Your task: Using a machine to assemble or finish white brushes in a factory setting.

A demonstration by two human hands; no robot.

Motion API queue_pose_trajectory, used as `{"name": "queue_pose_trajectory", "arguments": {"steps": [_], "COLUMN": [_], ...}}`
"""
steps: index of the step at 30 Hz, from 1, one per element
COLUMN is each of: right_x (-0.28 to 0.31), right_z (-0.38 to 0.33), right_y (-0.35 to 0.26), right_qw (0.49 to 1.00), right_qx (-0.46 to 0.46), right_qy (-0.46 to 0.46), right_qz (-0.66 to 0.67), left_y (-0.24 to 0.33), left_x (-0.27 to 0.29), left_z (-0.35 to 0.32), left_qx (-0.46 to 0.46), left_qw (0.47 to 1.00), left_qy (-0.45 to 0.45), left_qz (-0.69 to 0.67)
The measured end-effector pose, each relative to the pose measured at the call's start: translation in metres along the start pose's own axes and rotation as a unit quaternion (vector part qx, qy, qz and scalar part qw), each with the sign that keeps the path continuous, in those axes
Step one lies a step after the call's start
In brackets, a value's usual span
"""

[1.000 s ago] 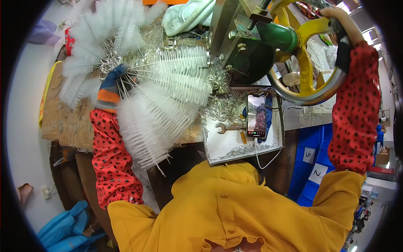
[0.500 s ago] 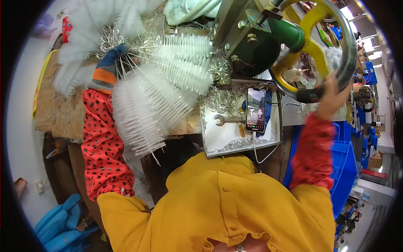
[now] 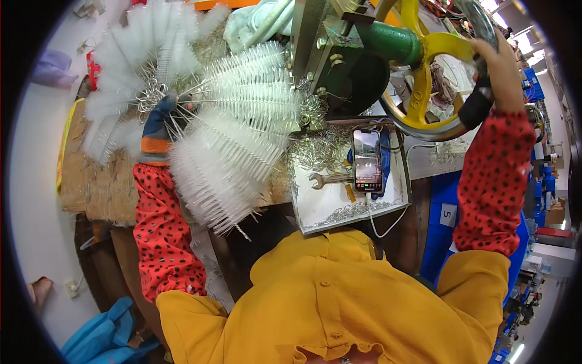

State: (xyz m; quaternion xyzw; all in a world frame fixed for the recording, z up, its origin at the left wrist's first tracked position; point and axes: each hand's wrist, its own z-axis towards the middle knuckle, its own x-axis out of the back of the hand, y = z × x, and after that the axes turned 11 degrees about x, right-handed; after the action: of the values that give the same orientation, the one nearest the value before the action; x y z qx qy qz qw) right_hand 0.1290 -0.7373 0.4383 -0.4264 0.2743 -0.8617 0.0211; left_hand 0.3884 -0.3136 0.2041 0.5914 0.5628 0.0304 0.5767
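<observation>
Two hands busy | we hold the yellow handwheel [image 3: 424, 73] rim in our right hand [image 3: 494, 60] | gloved left hand [image 3: 159, 124] grips white wire brushes [image 3: 236, 139] fanned on the surface | step: cranking, we judge | next: steady turn, brushes held firm

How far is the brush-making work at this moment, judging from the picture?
Done: many white bristle brushes lie fanned on the bench. In hand: the gloved left hand grips their wire stems, and the right hand holds the yellow handwheel of the green machine. Left: loose wire beside the tray; how much is unclear.
</observation>
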Motion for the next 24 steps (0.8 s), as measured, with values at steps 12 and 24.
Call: {"name": "queue_pose_trajectory", "arguments": {"steps": [12, 24], "right_x": [0.013, -0.052], "right_z": [0.085, -0.108], "right_y": [0.017, 0.055], "right_qw": [0.959, 0.958], "right_qx": [0.194, 0.068], "right_qy": [-0.199, 0.244], "right_qz": [-0.062, 0.134], "left_y": [0.007, 0.007], "left_x": [-0.007, -0.004], "left_z": [0.004, 0.014], "left_qx": [0.040, 0.019], "left_qw": [0.999, 1.000], "left_qy": [-0.004, 0.001], "left_qz": [0.013, -0.003]}}
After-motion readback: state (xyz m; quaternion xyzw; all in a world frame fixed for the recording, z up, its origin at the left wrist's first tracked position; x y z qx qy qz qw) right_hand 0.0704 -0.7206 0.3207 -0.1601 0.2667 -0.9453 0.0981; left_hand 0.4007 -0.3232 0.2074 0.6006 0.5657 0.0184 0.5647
